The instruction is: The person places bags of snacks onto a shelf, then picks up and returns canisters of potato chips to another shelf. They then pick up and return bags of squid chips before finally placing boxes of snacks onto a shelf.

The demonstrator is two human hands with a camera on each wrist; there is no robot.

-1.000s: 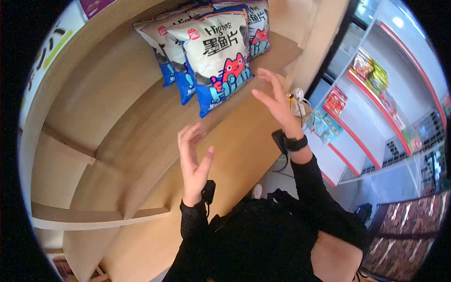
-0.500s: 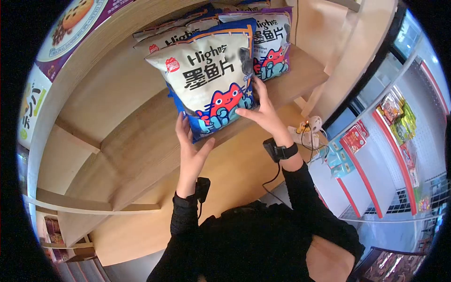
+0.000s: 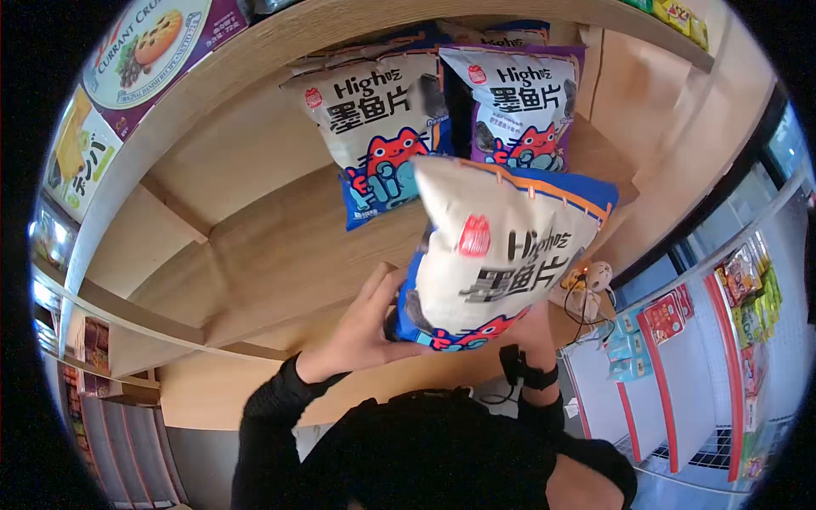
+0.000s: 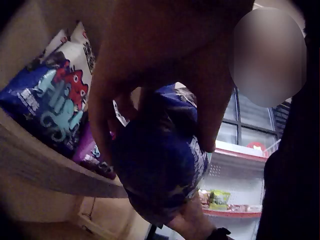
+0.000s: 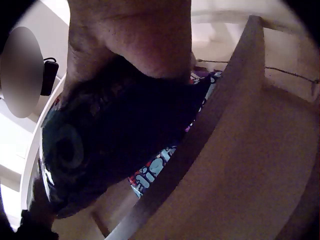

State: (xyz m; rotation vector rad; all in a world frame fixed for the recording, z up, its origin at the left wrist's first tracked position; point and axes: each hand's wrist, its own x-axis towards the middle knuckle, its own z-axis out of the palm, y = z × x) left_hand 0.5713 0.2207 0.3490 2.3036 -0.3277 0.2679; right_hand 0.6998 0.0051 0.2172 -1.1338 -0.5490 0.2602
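Observation:
A white and blue snack bag (image 3: 510,246) with a red cat print is held tilted in front of the shelf, between both hands. My left hand (image 3: 361,327) grips its left side near the bottom, thumb toward the front. At the lower right side, my right hand (image 3: 535,336) holds it and is partly hidden behind it. The left wrist view shows the bag's dark blue bottom (image 4: 157,165) between thumb and fingers. In the right wrist view my right hand (image 5: 135,40) lies over the bag (image 5: 120,125). A matching white and blue bag (image 3: 382,127) stands on the shelf.
Beside the matching bag stands a purple-edged bag (image 3: 523,106), with more bags behind. The curved wooden shelf (image 3: 280,246) has an upper board (image 3: 357,21) overhead. Cords and a small white device (image 3: 595,280) lie at right, near a red-edged rack (image 3: 663,382) of snacks.
Both hands reached the front bag, took hold of its sides and drew it off the shelf toward the body, tilting it. The bag behind it now shows.

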